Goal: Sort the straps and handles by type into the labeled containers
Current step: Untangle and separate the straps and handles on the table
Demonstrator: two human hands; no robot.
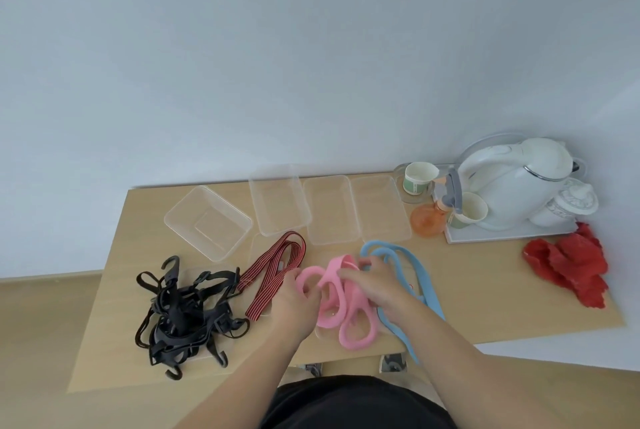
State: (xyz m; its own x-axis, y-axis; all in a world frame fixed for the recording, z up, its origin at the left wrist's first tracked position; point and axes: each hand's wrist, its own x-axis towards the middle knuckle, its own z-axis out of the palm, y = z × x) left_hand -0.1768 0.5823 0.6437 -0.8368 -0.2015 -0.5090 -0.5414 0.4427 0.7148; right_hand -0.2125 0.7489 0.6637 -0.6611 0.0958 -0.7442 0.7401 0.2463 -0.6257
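pink straps (pixel 349 321): a bundle of wide soft loops on the table (pixel 485 290), both hands on it.
left hand (pixel 298 293) at the bundle's left edge, fingers curled through one loop.
right hand (pixel 377 281) on the bundle's far end, fingers curled over the top loop.
the bundle's long axis runs far to near, toward the person. its near loops lie free of either grip.
blue strap (pixel 424 276) touches the bundle's right side and passes under the right wrist, so it may drag along.
striped red-black strap (pixel 273 266) just left of the bundle; black hooked straps (pixel 183 317) further left.
clear containers (pixel 330 210) in a row beyond the bundle's far end, apart from it. labels not legible.
judgement: the pink set looks gathered for a lift. the row lies straight ahead of the right hand, the nearer one, so a forward carry suits it.
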